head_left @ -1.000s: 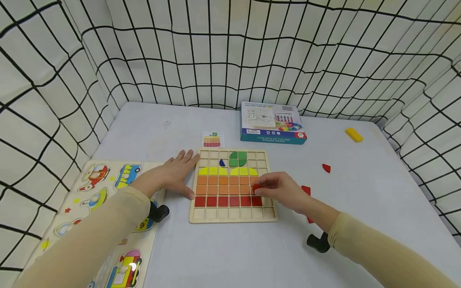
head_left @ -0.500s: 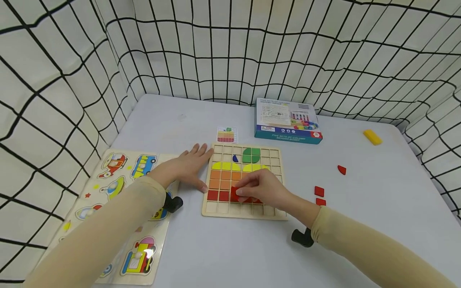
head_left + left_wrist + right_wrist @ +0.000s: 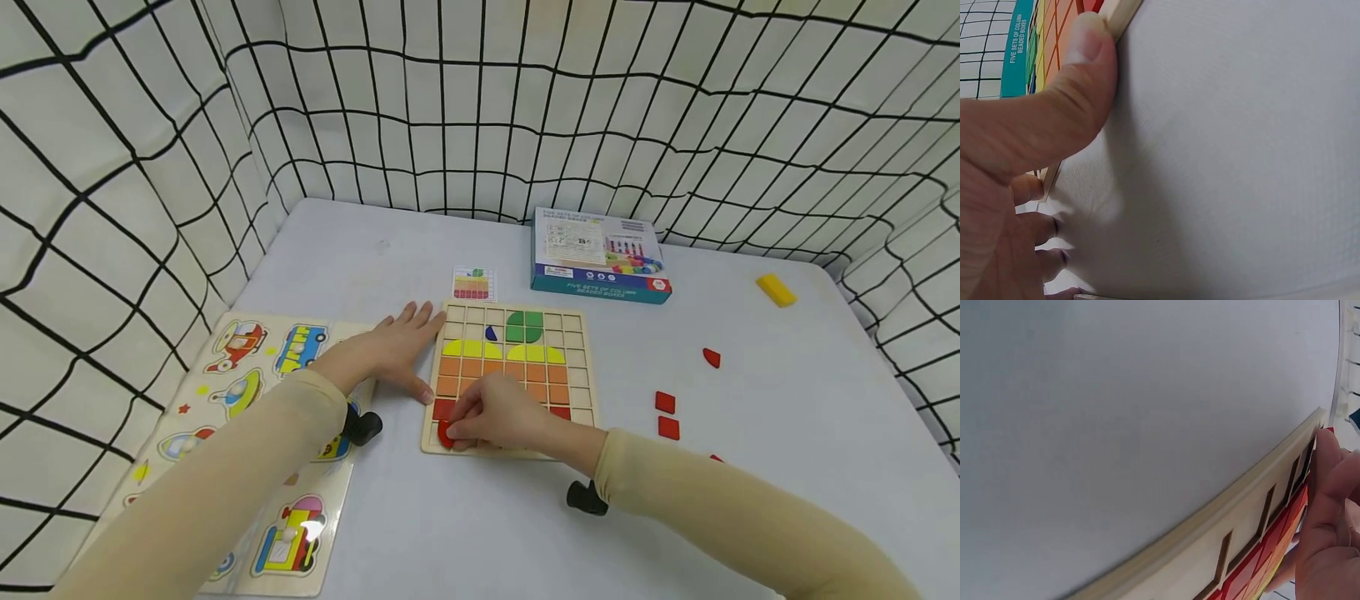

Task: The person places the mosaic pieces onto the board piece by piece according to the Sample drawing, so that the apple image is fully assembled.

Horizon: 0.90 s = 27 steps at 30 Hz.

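Observation:
A wooden grid board (image 3: 579, 377) lies on the table with rows of orange and red squares, yellow rounded tiles, green tiles and a small blue tile. My right hand (image 3: 504, 414) pinches a red tile with a rounded edge (image 3: 446, 434) at the board's bottom left corner cell; the hand covers much of the red row. My left hand (image 3: 390, 352) lies along the board's left side with fingers spread. In the left wrist view its thumb (image 3: 1085, 53) touches the board's edge. The right wrist view shows the right fingers (image 3: 1329, 487) at the board's corner.
Red squares (image 3: 665, 402) and a rounded red tile (image 3: 712, 358) lie to the right. Behind the board are a picture card (image 3: 474, 284) and a box (image 3: 600, 254). A yellow block (image 3: 776, 290) sits far right, a picture puzzle (image 3: 288, 492) left. Black netting surrounds the table.
My right hand has moved left and toward the front across the board, from the right end of the orange rows to the bottom left corner, with the red tile. The left hand stays at the board.

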{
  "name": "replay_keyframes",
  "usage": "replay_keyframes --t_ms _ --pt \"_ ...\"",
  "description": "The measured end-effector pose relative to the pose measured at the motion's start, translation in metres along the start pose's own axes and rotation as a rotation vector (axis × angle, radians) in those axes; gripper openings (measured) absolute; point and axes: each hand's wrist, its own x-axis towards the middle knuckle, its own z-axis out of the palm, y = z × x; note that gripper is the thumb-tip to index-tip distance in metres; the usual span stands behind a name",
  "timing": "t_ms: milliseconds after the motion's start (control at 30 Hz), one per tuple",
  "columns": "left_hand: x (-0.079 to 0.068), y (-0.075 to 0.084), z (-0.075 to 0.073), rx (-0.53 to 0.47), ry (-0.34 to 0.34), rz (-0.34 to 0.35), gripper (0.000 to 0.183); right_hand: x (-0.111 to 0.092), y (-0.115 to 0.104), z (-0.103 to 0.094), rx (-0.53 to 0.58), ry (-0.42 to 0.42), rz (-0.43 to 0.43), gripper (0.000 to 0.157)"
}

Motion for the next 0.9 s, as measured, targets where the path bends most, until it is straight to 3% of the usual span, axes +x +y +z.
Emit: replay_keyframes --t_ms 467,733,900 --pt "-0.002 0.000 0.000 -0.009 0.004 0.001 0.127 0.002 -0.003 0.006 -0.017 0.040 -0.011 0.008" --pt "-0.002 0.000 0.000 -0.013 0.008 0.005 0.127 0.003 -0.003 0.011 -0.233 0.063 -0.133 0.016" --pt "-0.002 0.000 0.001 -0.011 0.009 0.003 0.127 0.003 -0.006 0.015 -0.266 0.084 -0.133 0.018"
